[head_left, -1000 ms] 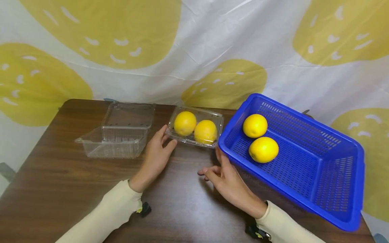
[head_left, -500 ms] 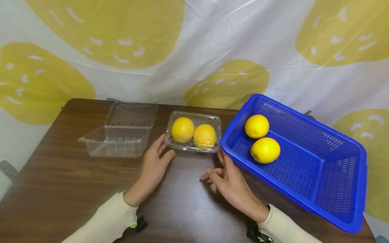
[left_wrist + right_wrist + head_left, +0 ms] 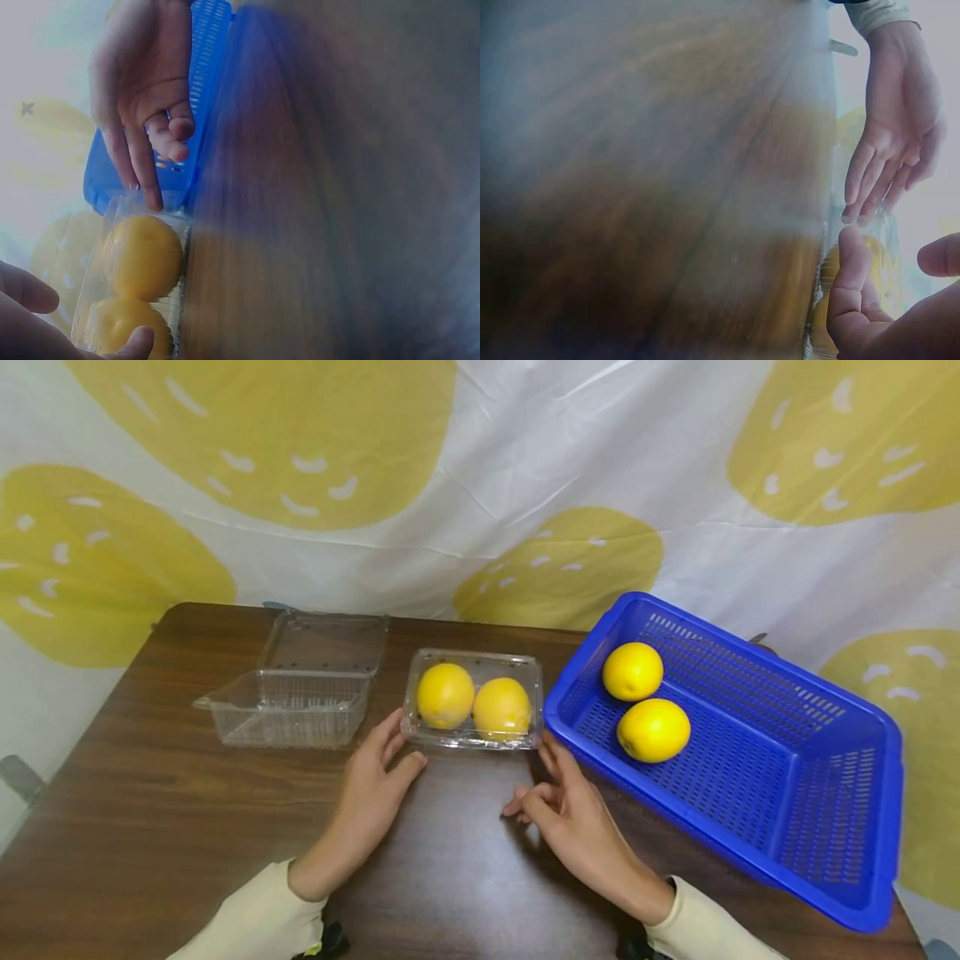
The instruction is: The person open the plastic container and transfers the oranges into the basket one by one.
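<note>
A closed clear plastic clamshell box (image 3: 472, 741) with two yellow lemons (image 3: 446, 696) inside lies on the table between my hands. My left hand (image 3: 371, 797) is at the box's near left corner, its extended fingertips against the side and its thumb held apart. On the other side, my right hand (image 3: 581, 814) touches the near right corner with its outstretched fingers, while its other fingers bend loosely below. Both lemons show through the plastic in the left wrist view, where the right hand's fingertips (image 3: 154, 196) meet the box's end.
A blue perforated basket (image 3: 720, 827) at the right holds two more lemons (image 3: 653, 730), its left corner close beside the clamshell. At the left stands a second clear clamshell (image 3: 288, 718), lid raised. A lemon-print cloth (image 3: 360, 552) hangs behind the wooden table (image 3: 187, 810).
The lemon-filled clamshell has slid toward me and slightly left, both hands drawing back with it at its ends. The basket and the other clamshell stay put.
</note>
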A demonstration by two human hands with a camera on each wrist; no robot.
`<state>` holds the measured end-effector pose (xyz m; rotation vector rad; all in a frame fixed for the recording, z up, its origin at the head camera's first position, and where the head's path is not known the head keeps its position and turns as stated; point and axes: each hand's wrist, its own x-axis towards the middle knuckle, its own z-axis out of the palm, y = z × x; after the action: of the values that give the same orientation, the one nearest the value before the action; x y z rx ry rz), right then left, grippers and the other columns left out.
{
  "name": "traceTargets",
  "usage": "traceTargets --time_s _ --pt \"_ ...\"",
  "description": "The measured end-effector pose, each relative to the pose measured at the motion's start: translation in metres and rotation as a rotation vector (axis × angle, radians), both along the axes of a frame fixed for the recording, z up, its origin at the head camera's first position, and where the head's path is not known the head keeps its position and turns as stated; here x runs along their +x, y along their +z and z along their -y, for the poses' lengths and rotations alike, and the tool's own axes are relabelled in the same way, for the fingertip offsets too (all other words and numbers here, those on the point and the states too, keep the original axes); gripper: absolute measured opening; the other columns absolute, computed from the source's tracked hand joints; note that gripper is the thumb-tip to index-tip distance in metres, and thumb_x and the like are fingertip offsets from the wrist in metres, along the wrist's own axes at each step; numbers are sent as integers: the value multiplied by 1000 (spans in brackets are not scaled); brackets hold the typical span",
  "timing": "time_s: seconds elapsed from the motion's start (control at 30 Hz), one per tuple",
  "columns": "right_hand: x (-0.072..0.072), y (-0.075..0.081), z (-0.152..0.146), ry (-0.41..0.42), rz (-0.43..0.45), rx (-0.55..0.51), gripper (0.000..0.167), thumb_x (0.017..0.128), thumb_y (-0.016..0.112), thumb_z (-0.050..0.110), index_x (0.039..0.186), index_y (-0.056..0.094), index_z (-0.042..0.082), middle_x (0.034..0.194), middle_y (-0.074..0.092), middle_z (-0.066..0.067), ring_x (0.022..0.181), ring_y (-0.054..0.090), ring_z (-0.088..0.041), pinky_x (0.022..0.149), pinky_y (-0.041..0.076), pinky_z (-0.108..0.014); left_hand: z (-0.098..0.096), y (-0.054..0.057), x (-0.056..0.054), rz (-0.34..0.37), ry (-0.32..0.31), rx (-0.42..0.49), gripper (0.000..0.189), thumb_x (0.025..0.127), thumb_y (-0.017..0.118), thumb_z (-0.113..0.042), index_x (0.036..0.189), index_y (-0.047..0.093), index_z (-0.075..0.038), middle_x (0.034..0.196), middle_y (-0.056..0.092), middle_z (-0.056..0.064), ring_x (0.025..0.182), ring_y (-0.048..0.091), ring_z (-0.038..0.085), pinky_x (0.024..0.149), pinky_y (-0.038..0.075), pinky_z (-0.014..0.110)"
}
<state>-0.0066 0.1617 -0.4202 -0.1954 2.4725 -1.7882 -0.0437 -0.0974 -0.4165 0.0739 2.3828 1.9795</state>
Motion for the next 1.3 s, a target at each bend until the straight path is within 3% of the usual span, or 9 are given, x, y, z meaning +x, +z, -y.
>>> traceTargets --time_s 0.4,0.53,0.6,0.7,0.8,0.87,1.07,1.23,1.3 --pt "11 3 -4 -33 36 -6 77 102 63 -6 170 27 1 175 31 -28 91 77 -26 73 66 -33 1 1 18 50 -28 43 72 102 68 1 166 36 9 171 40 27 155 47 40 125 42 50" --pt "15 4 -6 -49 38 -13 68 103 64 -5 164 34 1 170 40 -30 92 76 -28 73 65 -32 3 3 28 53 -42 44 72 102 68 0 166 36 8 171 39 27 155 46 40 126 41 50" --pt "17 3 -7 -61 30 -12 62 103 63 -5 159 39 1 160 53 -32 92 76 -28 75 65 -31 3 4 32 51 -40 40 72 102 69 1 166 37 8 171 40 27 155 46 41 125 42 50" --pt "20 3 -8 -75 15 -6 54 102 64 -6 152 46 1 130 73 -26 89 76 -28 78 65 -30 5 4 38 43 -35 48 71 101 69 3 165 38 8 172 39 26 155 46 42 124 43 48" --pt "22 3 -8 -79 7 -1 49 100 65 -6 146 50 1 103 79 -15 85 76 -27 78 65 -29 7 3 45 35 -39 66 71 101 69 4 165 38 9 172 38 27 155 45 42 122 44 45" --pt "24 2 -9 -83 7 0 47 99 66 -7 144 52 1 94 79 -10 82 75 -26 76 64 -28 8 3 49 38 -43 73 72 101 70 4 165 38 9 172 38 27 156 45 42 121 45 43" --pt "30 1 -11 -96 22 5 46 96 66 -11 138 54 2 91 79 -8 81 74 -25 72 63 -27 11 1 62 53 -44 77 72 102 70 2 165 37 9 171 38 30 155 45 43 118 49 42" --pt "33 0 -11 -93 27 -14 49 94 67 -13 139 55 1 92 78 -10 83 75 -26 72 64 -28 13 -2 75 48 -53 129 71 101 67 8 164 35 11 168 40 34 150 49 46 109 57 29" --pt "34 -1 -11 -93 23 -32 51 93 70 -12 140 56 1 101 76 -13 84 75 -24 71 64 -27 14 -3 79 23 -54 137 70 101 67 8 164 36 11 166 42 34 148 51 46 106 58 24"
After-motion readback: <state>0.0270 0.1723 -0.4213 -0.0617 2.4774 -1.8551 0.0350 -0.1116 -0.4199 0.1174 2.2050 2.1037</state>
